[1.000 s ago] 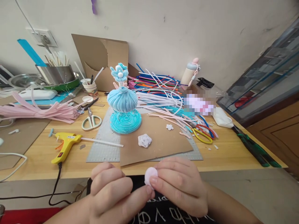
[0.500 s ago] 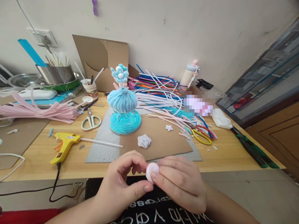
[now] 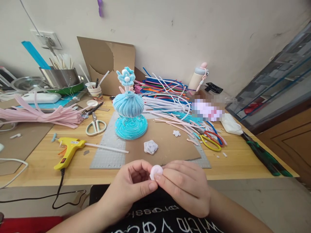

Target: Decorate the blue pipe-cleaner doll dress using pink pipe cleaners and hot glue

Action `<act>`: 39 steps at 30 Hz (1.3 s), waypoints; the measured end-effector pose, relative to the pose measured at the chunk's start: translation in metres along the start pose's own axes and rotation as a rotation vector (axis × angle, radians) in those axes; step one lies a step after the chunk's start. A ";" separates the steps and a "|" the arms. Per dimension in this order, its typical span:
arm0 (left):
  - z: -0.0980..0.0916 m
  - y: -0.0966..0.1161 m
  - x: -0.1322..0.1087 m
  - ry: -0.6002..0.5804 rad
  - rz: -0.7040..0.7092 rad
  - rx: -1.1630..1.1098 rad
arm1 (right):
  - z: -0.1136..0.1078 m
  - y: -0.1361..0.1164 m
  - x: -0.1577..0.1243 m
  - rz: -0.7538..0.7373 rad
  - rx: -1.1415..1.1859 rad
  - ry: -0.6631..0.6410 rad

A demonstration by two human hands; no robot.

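A small, pale pink round coil of pipe cleaner (image 3: pixel 155 170) is held above the table's front edge. My right hand (image 3: pixel 187 184) pinches it from the right, thumb across its lower face. My left hand (image 3: pixel 136 181) closes on its left side, index finger and thumb tip at its edge. Just beyond lies a white fuzzy rosette (image 3: pixel 151 147) on a piece of cardboard (image 3: pixel 170 152). A small white flower (image 3: pixel 176 133) rests further right. Behind stands a blue pipe-cleaner figure (image 3: pixel 128 103) with a flower top and a round turquoise base (image 3: pixel 131 127).
At left lie a yellow glue gun (image 3: pixel 69 152), white-handled scissors (image 3: pixel 96 126) and a pink pipe-cleaner bundle (image 3: pixel 55 116). Coloured pipe cleaners (image 3: pixel 162 90) fill the back. Yellow-and-red-handled pliers (image 3: pixel 211 142) and green-black cutters (image 3: pixel 263 155) lie right, on a grey cutting mat (image 3: pixel 107 161) and wooden table (image 3: pixel 80 174).
The coil has risen slightly and tilted between my fingers. My left index finger and thumb have drawn in against its edge. The whole view has shifted a little.
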State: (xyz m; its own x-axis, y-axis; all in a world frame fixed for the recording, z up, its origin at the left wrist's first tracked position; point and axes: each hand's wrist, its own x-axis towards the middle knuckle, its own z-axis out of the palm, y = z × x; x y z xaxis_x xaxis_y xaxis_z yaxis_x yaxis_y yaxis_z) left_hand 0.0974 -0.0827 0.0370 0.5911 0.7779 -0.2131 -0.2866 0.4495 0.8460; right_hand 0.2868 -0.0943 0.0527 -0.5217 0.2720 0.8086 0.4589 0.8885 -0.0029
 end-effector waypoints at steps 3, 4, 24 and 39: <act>0.000 0.001 0.000 -0.005 -0.021 -0.037 | -0.002 0.000 0.000 -0.003 0.007 -0.012; 0.000 0.002 0.000 -0.009 -0.028 -0.045 | -0.002 0.000 0.000 0.001 0.007 -0.018; 0.001 0.006 0.003 -0.016 -0.118 -0.048 | -0.004 0.002 0.000 -0.003 0.043 -0.067; 0.001 0.016 0.004 -0.015 -0.204 -0.012 | -0.001 0.003 0.000 -0.026 0.063 -0.074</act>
State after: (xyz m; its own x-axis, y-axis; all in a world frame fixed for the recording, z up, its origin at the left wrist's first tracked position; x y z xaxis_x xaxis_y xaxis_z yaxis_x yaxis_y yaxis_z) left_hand 0.0955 -0.0726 0.0505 0.6491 0.6637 -0.3717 -0.1691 0.6023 0.7802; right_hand 0.2891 -0.0924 0.0530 -0.5859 0.2734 0.7629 0.3997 0.9164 -0.0214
